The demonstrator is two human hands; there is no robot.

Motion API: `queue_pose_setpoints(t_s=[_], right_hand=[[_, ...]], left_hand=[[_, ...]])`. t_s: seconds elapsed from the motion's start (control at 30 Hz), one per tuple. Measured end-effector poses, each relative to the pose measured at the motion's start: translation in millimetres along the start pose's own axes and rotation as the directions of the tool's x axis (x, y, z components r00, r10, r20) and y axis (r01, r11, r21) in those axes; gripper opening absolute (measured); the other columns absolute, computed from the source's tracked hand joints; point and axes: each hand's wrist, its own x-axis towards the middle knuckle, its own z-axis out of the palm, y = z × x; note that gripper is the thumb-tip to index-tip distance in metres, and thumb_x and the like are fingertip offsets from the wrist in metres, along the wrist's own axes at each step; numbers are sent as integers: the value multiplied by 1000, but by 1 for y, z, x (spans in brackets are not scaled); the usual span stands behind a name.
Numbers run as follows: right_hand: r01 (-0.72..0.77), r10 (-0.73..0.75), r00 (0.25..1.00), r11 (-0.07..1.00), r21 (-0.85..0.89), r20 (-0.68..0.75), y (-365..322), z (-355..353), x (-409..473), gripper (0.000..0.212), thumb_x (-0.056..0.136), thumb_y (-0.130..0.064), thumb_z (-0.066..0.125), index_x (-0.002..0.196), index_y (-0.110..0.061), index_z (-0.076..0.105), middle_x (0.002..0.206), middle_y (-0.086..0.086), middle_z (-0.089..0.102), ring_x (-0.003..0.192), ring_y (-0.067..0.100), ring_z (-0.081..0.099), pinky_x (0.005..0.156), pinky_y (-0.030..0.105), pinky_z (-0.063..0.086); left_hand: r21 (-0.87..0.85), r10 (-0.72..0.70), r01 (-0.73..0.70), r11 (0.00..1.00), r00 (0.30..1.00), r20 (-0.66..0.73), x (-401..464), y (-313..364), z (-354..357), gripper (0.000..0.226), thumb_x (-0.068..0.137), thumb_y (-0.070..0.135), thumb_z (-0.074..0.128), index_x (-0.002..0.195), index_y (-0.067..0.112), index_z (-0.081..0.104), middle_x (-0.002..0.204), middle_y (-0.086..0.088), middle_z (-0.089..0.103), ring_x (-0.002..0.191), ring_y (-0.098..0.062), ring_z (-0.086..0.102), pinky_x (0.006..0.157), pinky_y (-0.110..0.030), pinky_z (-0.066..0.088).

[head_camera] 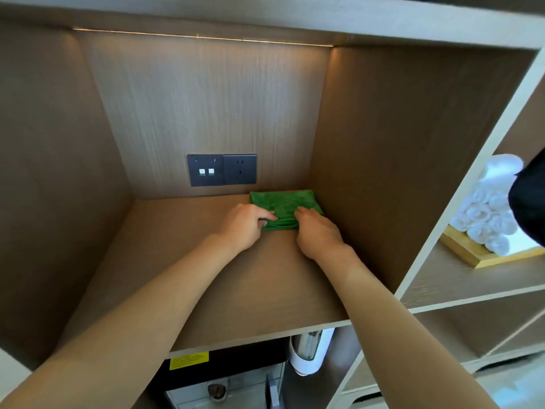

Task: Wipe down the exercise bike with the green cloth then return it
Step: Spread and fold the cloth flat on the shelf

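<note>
Head view shows the green cloth [284, 206] folded at the far right of the shelf [182, 278], no bike in sight, so whether this is pickup or return is unclear. Both arms reach in, left hand [246, 227] and right hand [317, 231] pinching its near edge.

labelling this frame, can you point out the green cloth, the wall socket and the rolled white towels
green cloth [283, 202]: head view, flat top face
wall socket [239, 169]: head view, middle of right plate
rolled white towels [489, 214]: head view, middle of stack
</note>
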Motion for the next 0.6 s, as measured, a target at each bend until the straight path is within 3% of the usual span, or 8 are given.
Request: queue_pose_setpoints(t_s=[0.1, 0.33, 0.5, 0.6], right_hand=[[8, -9, 1000, 996, 85, 11, 6, 7, 13, 62, 105, -2, 35, 166, -13, 27, 176, -1, 17, 163, 23, 13, 130, 39, 22], [4, 6, 999, 977, 213, -45, 13, 16, 26, 65, 102, -2, 39, 166, -11, 29, 176, 1, 19, 163, 23, 11, 131, 35, 16], [3, -3, 1000, 978, 208, 0, 12, 21, 26, 65, 106, -17, 36, 168, -11, 18, 178, 3, 10, 164, 24, 4, 132, 37, 9], [3, 2, 1000, 983, 182, -23, 10, 20, 26, 64, 109, -30, 35, 168, -13, 17, 178, 4, 7, 164, 24, 3, 132, 38, 7]], left_hand=[[-6, 2, -2, 1000, 1000, -14, 8, -3, 3, 35, 103, 8, 61, 126, 29, 78, 137, 8, 71, 136, -18, 61, 116, -33, 44], [-48, -11, 9, 999, 999, -44, 19, -5, 9, 34, 102, 5, 62, 124, 25, 78, 135, 6, 72, 134, -18, 62, 117, -33, 44], [-41, -38, 35, 999, 997, -67, 20, -5, 13, 32, 102, 7, 62, 123, 25, 79, 136, 6, 71, 132, -21, 64, 114, -34, 46], [28, -46, 48, 998, 997, -56, 18, -2, 12, 40, 105, 5, 54, 132, 27, 73, 147, 1, 64, 142, -25, 54, 118, -40, 41]])
